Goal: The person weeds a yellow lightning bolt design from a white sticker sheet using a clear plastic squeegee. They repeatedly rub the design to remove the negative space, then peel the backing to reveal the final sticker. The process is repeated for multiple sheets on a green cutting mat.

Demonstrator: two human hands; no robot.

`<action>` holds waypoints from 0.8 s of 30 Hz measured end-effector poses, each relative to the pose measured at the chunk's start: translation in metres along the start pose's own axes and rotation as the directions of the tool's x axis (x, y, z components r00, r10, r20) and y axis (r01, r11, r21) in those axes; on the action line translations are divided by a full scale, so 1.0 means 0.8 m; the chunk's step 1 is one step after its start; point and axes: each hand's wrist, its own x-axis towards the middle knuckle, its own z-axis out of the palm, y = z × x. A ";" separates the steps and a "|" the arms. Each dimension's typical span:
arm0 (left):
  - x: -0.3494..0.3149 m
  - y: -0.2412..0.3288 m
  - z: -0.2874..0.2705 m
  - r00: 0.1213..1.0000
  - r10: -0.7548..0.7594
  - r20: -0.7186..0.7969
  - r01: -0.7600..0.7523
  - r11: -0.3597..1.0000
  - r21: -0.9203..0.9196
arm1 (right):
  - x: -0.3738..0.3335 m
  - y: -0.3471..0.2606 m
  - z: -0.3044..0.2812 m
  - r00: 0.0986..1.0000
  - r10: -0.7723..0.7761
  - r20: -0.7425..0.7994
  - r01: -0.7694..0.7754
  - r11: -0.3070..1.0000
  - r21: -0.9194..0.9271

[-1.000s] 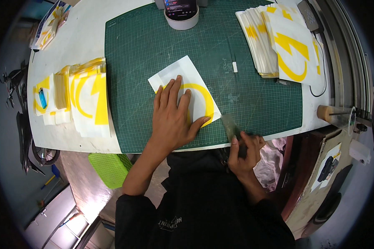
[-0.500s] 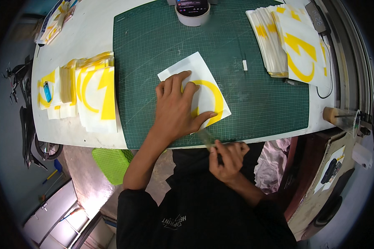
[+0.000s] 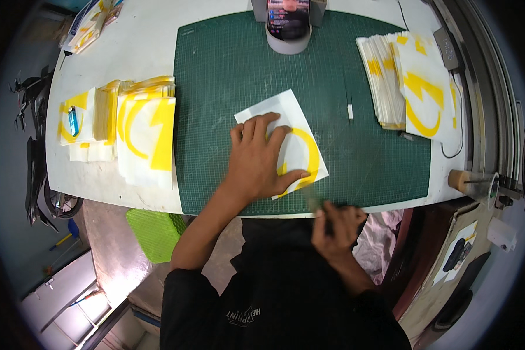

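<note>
- Holding a flat, translucent strip (image 3: pixel 314 200) between curled fingers and thumb, the right hand (image 3: pixel 338 232) was at the near edge of the table; motion blurred both hand and strip.
- The white-and-yellow sheet (image 3: pixel 298 154) lay forward and to the left of the right hand, its long axis slanting from far left to near right, its near short edge facing the strip. Whether the strip's tip touched that edge could not be told.
- The left hand (image 3: pixel 255 168) was the nearer one: open, fingers bent and thumb spread, it rested on the sheet's left part.
- Beneath the sheet spread the green cutting mat (image 3: pixel 373 169), with a small white piece (image 3: pixel 350 111) to the sheet's right.
- At the mat's left stood a pile of similar printed sheets (image 3: pixel 146 137), a blue lighter (image 3: pixel 73 121) on its outer part; another pile (image 3: pixel 385 81) lay far right.
- Farthest off, a phone (image 3: pixel 288 22) leaned upright behind the rim of a pale roll (image 3: pixel 289 46).
</note>
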 end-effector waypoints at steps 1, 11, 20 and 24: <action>-0.001 0.001 -0.002 1.000 -0.002 0.001 0.002 1.000 0.005 | 0.002 0.020 -0.007 0.999 0.027 -0.025 -0.029 0.997 -0.069; -0.062 0.032 -0.002 0.984 -0.142 -0.109 0.164 0.960 0.229 | 0.061 0.078 -0.024 0.988 0.115 -0.102 -0.140 0.947 -0.288; -0.087 0.049 -0.007 0.972 -0.212 -0.103 0.232 0.942 0.244 | 0.058 -0.005 0.012 0.997 0.051 0.059 -0.045 0.993 -0.112; -0.085 0.050 -0.006 0.971 -0.207 -0.118 0.228 0.949 0.218 | 0.050 0.004 0.017 1.000 0.004 0.021 -0.001 0.992 -0.127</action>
